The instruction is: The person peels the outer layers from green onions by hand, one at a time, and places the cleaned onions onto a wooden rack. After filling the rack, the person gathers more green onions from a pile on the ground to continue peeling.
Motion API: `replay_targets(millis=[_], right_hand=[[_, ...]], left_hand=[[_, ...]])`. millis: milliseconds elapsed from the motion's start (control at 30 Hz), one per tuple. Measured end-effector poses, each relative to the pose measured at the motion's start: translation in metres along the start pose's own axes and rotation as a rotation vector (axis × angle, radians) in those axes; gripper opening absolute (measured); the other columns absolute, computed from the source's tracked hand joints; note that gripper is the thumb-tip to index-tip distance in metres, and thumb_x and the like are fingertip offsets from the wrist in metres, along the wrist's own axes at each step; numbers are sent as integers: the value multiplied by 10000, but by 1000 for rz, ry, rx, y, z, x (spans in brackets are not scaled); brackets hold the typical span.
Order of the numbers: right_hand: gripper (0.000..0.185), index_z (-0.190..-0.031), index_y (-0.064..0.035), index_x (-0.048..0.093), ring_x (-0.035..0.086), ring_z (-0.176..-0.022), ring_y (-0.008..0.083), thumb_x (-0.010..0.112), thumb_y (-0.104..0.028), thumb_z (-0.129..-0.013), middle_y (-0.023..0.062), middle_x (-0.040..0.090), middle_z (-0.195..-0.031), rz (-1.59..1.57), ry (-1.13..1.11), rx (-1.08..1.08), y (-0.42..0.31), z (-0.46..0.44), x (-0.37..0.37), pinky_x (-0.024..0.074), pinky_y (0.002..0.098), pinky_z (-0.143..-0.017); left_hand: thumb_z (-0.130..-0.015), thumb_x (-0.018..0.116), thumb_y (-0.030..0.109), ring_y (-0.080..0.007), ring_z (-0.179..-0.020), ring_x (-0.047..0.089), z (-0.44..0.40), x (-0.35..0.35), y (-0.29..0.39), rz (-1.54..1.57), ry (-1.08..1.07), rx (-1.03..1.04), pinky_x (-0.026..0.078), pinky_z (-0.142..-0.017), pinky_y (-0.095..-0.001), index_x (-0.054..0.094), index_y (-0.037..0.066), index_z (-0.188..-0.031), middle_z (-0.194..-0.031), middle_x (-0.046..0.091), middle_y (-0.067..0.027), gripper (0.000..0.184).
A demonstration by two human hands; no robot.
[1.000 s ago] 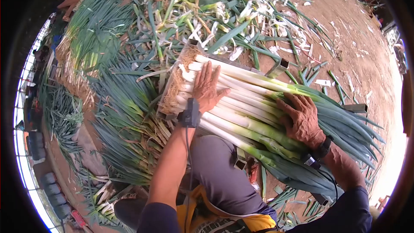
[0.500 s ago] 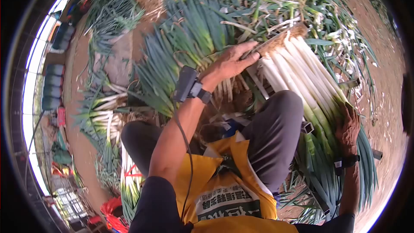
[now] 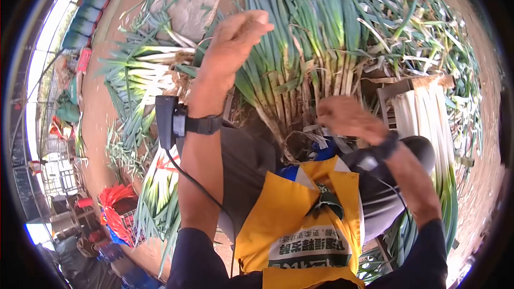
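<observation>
My left hand (image 3: 238, 35) is raised over the left side of a pile of untrimmed leeks (image 3: 284, 69). Its fingers are curled together, and whatever may be inside them is hidden. Low over the root ends of the same pile is my right hand (image 3: 348, 118), its fingers smeared by motion. Brownish outer skins and roots show on these leeks, with green leaves pointing away from me. To the right, a row of clean white leeks (image 3: 423, 112) lies beside my knee, root ends away from me, touched by neither hand.
A metal frame (image 3: 388, 96) stands by the white leeks. Stripped leaves (image 3: 428, 32) heap at the upper right. More leeks (image 3: 144, 69) lie at left, above a bundle tied with red (image 3: 160, 182). Red strips (image 3: 115, 195) hang over a crate. A cable runs along my left arm.
My right hand has let go of the white leeks and come across to the untrimmed pile. My left hand has left their root ends and moved left and up. The view has turned.
</observation>
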State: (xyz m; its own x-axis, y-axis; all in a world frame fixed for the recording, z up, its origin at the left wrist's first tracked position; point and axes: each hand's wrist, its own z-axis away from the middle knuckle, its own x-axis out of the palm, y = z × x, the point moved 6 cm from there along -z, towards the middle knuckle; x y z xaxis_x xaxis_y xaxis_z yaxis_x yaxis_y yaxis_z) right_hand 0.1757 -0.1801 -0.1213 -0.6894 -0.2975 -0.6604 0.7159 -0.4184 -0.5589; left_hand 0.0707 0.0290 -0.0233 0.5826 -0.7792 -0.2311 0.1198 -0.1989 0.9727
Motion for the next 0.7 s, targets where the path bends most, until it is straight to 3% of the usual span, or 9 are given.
replay_targets(millis=[100,233,333,433,533,567,633,667,700], right_hand=[[255,-929,-18,710,681,-941,384,681,-215,-769,205,711,-981,86,-116,-120,16,-102,127,541,451,-833],[382,-1017,9,679,684,-955,388,717,-225,-718,240,698,-1006,73,-156,204,25,-138,232,554,473,-832],[482,-1120,40,608,690,-941,379,714,-222,-730,237,696,-1007,62,-24,272,26,-128,263,559,481,-814],[542,-1193,39,561,687,-926,392,715,-233,-751,221,699,-979,-4,69,342,44,-131,279,559,488,-801],[500,-1222,6,571,700,-846,361,686,-239,-801,179,699,-898,-317,378,169,64,-145,254,566,447,-782],[502,-1243,0,565,691,-862,346,681,-240,-817,182,688,-947,-465,226,251,75,-152,249,561,436,-795],[507,-1286,-12,554,674,-895,318,669,-243,-849,190,667,-1044,-757,-84,409,62,-146,201,552,415,-821],[498,-1294,-10,552,651,-945,307,653,-248,-870,194,629,-1125,-688,-44,392,54,-138,169,535,412,-856],[489,-1303,-7,550,628,-995,296,637,-254,-891,198,592,-1206,-621,-2,376,44,-127,138,519,409,-892]], left_hand=[[-994,558,427,-236,-1144,610,8,-14,5,-9,-2,21,446,-995,-367,585,-26,-1273,-1166,666,-156,533],[-992,578,376,-222,-1096,635,16,-39,14,-29,104,18,464,-936,-344,601,-38,-1239,-1134,677,-159,483],[-936,684,351,-93,-717,470,16,-57,5,0,244,37,406,-623,-268,656,16,-1001,-798,632,-49,342],[-934,682,342,-96,-700,452,18,-64,1,12,408,135,389,-590,-279,654,2,-967,-733,567,-30,343],[-965,618,394,-172,-920,587,23,-65,8,65,355,76,445,-803,-312,633,-34,-1108,-942,654,-101,452],[-980,588,420,-209,-1031,658,24,-63,12,74,297,24,476,-912,-327,622,-50,-1185,-1053,706,-141,514],[-951,635,397,-136,-801,514,18,-63,6,86,282,33,413,-704,-298,634,-27,-975,-821,591,-52,425],[-937,658,386,-99,-687,441,16,-62,3,90,271,39,381,-600,-283,640,-16,-870,-705,534,-7,407],[-934,660,387,-92,-680,430,16,-60,1,127,248,-15,372,-604,-282,629,-6,-836,-705,529,-2,406]])
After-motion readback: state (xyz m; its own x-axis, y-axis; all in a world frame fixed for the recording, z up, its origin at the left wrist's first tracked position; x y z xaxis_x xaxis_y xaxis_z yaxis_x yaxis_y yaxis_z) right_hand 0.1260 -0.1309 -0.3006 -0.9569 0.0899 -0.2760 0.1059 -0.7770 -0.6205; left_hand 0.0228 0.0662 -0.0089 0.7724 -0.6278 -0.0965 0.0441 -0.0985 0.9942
